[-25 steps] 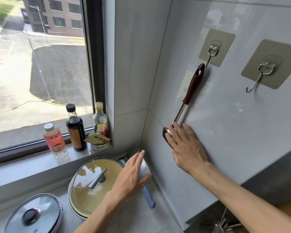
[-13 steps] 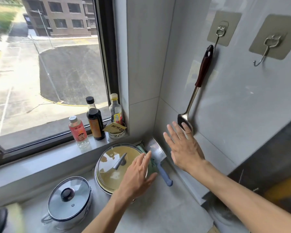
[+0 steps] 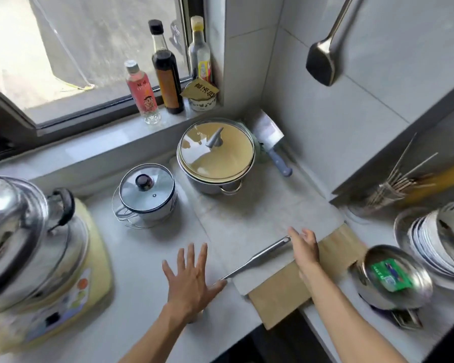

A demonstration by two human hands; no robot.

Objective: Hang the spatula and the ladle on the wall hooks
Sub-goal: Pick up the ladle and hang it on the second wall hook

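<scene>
Steel spatula (image 3: 321, 61) hung against the tiled wall, upper right of frame (hook out of view). Steel ladle (image 3: 257, 260) lay on the counter at lower centre, bowl hidden beneath the left hand (image 3: 192, 280). Large lidded pot (image 3: 216, 153) and small lidded pot (image 3: 148, 195) sat mid-frame, contents unseen. Metal bowl (image 3: 396, 279) at right held a green packet (image 3: 389, 275). Left fingers spread wide, gripping nothing. Right hand (image 3: 306, 248) loosely open, touching the ladle handle's end.
</scene>
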